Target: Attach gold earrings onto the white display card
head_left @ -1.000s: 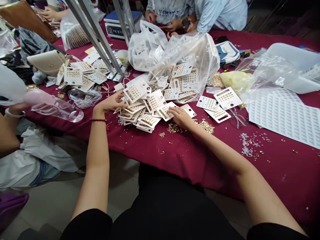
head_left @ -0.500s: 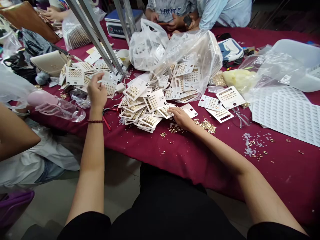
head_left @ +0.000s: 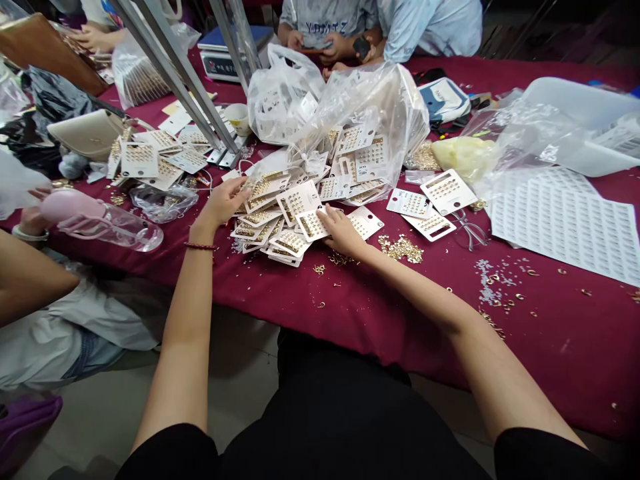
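Observation:
My left hand [head_left: 223, 203] lies at the left edge of a heap of white earring cards [head_left: 277, 223], its fingertips touching the cards and nothing gripped. My right hand [head_left: 340, 230] rests on the near right of the heap, with its fingers on a white card with gold studs [head_left: 311, 225]. Loose gold earring parts [head_left: 400, 248] lie just right of that hand on the burgundy tablecloth [head_left: 350, 313]. Behind the heap, a clear plastic bag [head_left: 370, 113] spills more cards.
A white plastic bag [head_left: 280, 93] and a digital scale [head_left: 220, 63] stand at the back, near co-workers' hands [head_left: 333, 50]. Metal frame bars [head_left: 175, 73] slant across the back left. A printed sheet [head_left: 565, 223] and a white tub [head_left: 580, 120] lie right. A clear bottle [head_left: 110, 227] lies left.
My left hand has come down from above the cards at the back left to the heap's left edge. My right hand has slid slightly left, and the top cards have shifted.

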Demonstrator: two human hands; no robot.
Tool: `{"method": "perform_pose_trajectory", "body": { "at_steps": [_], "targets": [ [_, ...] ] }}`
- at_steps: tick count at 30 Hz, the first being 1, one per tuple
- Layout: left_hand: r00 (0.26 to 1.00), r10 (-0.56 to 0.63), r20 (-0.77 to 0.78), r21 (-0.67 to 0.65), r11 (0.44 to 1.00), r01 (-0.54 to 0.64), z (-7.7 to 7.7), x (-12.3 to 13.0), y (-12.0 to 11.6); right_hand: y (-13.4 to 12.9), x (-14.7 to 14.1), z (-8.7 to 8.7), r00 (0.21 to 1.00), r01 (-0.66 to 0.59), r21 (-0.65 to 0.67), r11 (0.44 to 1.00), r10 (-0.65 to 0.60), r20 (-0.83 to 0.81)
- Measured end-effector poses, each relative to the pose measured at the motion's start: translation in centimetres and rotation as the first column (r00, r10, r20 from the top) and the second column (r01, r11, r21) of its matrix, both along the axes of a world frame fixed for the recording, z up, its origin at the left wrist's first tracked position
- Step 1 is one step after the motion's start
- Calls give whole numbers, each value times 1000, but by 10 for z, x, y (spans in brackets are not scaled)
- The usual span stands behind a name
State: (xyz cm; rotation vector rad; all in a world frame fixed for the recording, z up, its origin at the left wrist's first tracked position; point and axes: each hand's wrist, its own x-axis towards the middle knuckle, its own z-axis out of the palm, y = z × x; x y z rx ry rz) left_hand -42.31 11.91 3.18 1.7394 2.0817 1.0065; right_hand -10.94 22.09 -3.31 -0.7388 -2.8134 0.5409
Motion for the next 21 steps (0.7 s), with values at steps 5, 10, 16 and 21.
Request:
{"method": "perform_pose_trajectory", "body": {
  "at_steps": [5,10,16,21],
  "targets": [
    [994,-36,103,1,999,36,2,-5,-29,-11,2,0,987,-150,7,989,151,-64],
    [991,-133,-20,-51,990,132,1,10,-34,-12,-12,2,957,-290,58,955,291,-16],
    [998,-49,-39,-74,996,46,-7,26,-36,-8,-16,9,966,-257,171,951,247,77],
    [999,28,-31,-6,1000,-28,-19,27,-41,7,2,29,925,-366,81,927,352,140]
  ]
}}
